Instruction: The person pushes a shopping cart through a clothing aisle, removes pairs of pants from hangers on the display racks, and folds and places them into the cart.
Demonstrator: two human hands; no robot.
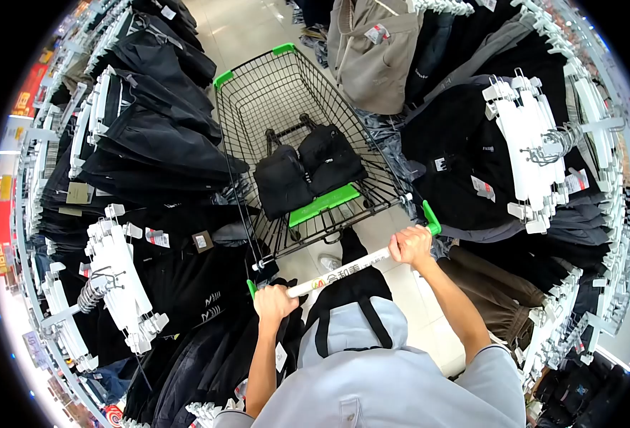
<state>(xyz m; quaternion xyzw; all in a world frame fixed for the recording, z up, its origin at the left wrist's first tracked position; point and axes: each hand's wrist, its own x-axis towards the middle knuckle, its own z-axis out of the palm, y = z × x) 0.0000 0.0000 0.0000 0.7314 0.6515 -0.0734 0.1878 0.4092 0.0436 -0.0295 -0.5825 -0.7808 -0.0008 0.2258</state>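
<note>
A person is standing behind a wire shopping cart (279, 93) in a narrow aisle between garment racks. The left hand (275, 301) and right hand (411, 246) are both closing on the white handlebar (343, 273), fingers clamped round it near its two ends. Two black folded bundles (283, 182), apparently clothing, are lying side by side in the basket by the green panel (324, 205). Snagging is looking like the main risk: dark trousers (158, 135) are hanging against the left rim, camouflage cloth (386, 135) is pressing close on the right, and a slight swerve could be catching a leg and tugging hangers loose. A shoe (330, 262) is showing near the cart's lower frame, so a short stride could be clipping it. The bundles are lying loose; a sudden stop could be sliding them forward. Writing: the handlebar is carrying a coloured logo and characters, probably 合和美, with smaller blurred print beside. A black garment (457, 143) on the right is bearing white lettering, seemingly beginning "FASHI". Red-and-white tags (483, 187) are hanging there, too small for reading; red signs (26, 93) at far left are showing yellow characters, likewise illegible.
</note>
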